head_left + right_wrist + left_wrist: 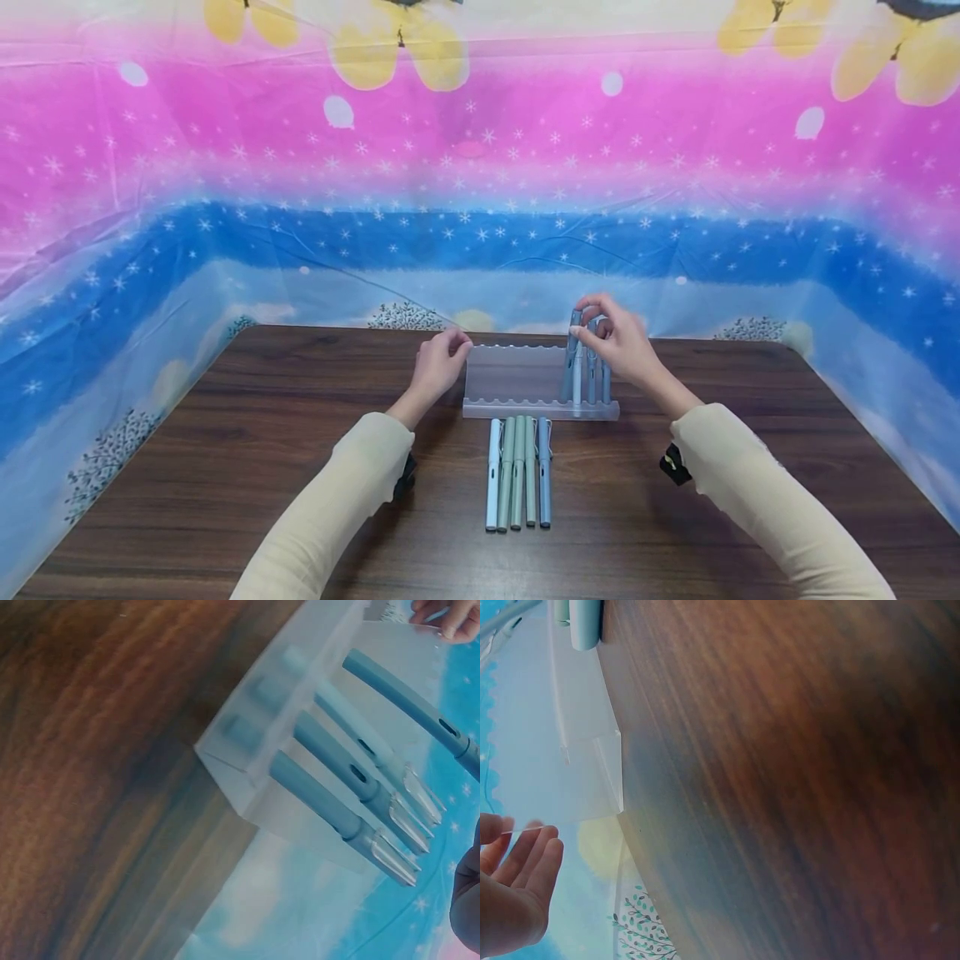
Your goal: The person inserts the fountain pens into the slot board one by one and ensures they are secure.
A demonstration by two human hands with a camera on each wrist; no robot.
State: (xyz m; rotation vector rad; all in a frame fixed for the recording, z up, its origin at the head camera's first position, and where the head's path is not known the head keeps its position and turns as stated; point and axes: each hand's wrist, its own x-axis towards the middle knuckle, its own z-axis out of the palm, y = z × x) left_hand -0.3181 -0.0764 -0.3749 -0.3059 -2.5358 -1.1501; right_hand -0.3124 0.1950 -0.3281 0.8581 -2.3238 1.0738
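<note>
A frosted clear pen stand (513, 375) with scalloped slots stands upright on the table. My left hand (438, 367) pinches its upper left corner between thumb and fingers; the left wrist view shows the thin sheet edge between the fingertips. My right hand (622, 346) holds a blue-grey capped pen (409, 697) by its upper end. That pen is upright against the stand, its lower end near the slotted ledge. To its right in the stand, three more pens lean in slots: a pale blue pen (352, 727) and two blue-grey pens (330, 759), clips up.
In front of the stand several capped pens lie side by side: a pale blue pen (492, 475), green pens (518, 475) and a blue pen (544, 475). The dark wood table (300, 367) ends at a patterned cloth backdrop (465, 242) behind and at both sides.
</note>
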